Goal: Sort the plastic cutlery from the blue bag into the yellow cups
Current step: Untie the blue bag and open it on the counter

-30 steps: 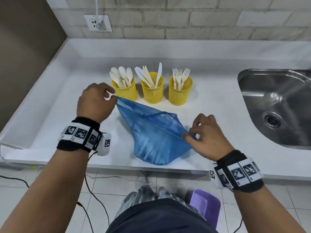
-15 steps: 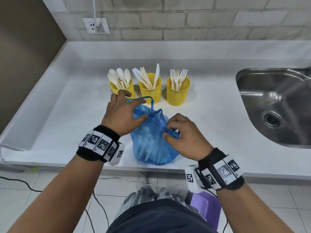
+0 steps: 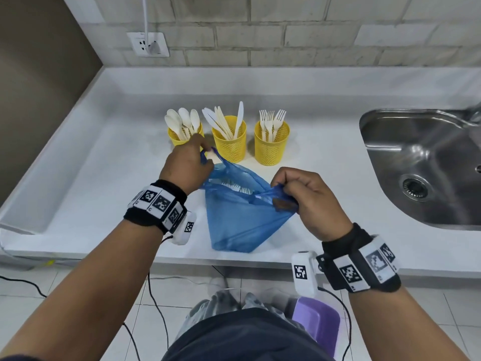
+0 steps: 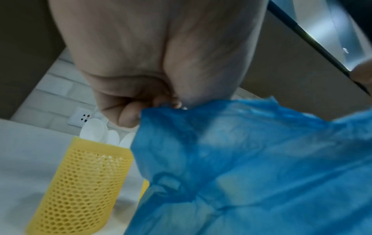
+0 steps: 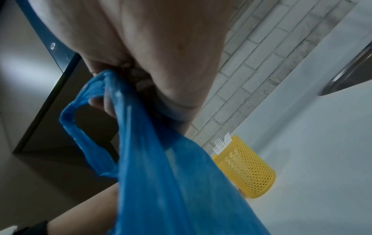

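White and smooth, the desk (image 3: 109,178) runs along a pale brick wall (image 3: 312,35) that carries a socket (image 3: 147,44) at its left, and a steel sink (image 3: 426,168) is set into its right end. Three yellow mesh cups stand in a row toward the back: the left cup (image 3: 175,136) holds spoons (image 3: 183,121), the middle cup (image 3: 229,139) holds knives (image 3: 226,122), and the right cup (image 3: 271,143) holds forks (image 3: 272,121). Just in front of them, near the desk's front edge, the blue bag (image 3: 239,217) sits with its bottom on the surface and its mouth pulled apart. White cutlery (image 3: 234,187) shows through the opening, though the view is too blurred to tell which kinds.

The left hand (image 3: 186,165) has its grip closed on the bag's left handle, pinching the thin plastic between fingers and thumb, right in front of the spoon cup. The right hand (image 3: 309,196) has its fingers curled tightly round the right handle, drawing that side out toward the sink. From the right wrist the handle loop hangs past the fingers (image 5: 100,103), with the fork cup well behind it.

On the tiled floor (image 3: 78,308) below the desk's edge sits a purple tub (image 3: 316,319), and black cables (image 3: 153,295) trail down.
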A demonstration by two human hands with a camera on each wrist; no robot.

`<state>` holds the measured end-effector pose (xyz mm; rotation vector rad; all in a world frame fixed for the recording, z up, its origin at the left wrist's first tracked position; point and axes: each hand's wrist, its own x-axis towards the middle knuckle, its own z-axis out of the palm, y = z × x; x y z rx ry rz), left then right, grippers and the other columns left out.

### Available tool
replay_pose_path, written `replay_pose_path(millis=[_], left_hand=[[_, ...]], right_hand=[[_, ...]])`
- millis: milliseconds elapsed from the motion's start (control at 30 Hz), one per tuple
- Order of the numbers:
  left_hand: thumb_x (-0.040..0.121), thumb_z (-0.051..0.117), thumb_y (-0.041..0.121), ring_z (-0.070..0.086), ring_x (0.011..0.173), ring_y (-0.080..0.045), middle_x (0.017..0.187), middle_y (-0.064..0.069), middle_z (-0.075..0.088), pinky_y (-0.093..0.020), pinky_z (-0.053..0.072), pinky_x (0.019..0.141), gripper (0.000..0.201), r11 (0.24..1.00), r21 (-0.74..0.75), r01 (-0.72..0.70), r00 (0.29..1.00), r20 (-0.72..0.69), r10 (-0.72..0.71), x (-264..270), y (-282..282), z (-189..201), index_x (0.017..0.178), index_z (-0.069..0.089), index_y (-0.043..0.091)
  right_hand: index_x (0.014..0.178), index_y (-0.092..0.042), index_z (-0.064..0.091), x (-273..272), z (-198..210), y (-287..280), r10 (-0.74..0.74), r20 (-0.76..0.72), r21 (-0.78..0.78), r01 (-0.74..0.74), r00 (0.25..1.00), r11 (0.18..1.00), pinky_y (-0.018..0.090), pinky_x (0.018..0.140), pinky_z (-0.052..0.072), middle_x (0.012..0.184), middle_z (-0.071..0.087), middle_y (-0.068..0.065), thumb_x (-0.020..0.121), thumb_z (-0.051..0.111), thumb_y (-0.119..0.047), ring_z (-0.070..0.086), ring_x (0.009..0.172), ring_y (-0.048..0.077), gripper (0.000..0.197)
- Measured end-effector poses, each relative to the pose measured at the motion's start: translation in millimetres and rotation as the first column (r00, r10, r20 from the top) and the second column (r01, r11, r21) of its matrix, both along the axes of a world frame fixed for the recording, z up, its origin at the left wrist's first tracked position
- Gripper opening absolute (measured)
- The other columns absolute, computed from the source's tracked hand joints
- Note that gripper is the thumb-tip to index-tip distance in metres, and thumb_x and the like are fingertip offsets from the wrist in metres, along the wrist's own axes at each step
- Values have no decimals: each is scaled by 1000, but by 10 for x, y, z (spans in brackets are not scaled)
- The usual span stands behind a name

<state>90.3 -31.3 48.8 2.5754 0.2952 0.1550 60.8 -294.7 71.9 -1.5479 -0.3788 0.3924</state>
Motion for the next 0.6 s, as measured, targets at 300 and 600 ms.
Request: replay_pose_path(millis=[300,600], left_hand=[[97,61,39,38,60,-19,57,5,50,-31,33,59,39,880,-432,-197,967,-232,102,-181,218,439,69,76,17],[99,58,20,54,75,-14,74,3,51,-31,44,82,26,310,-949,-53,989,-7,148,-501,145,594,75,64,14]], right_hand=[[69,-14,69,160,139,-220,-70,447,-261,205,892,943,24,56,36,61,61,2,90,75,-45,49,55,12,38],[61,-25,41,440,-5,-213,-119,822,-316,620,557,718,25,79,26,83,49,8,84,73,-20,46,84,28,39]])
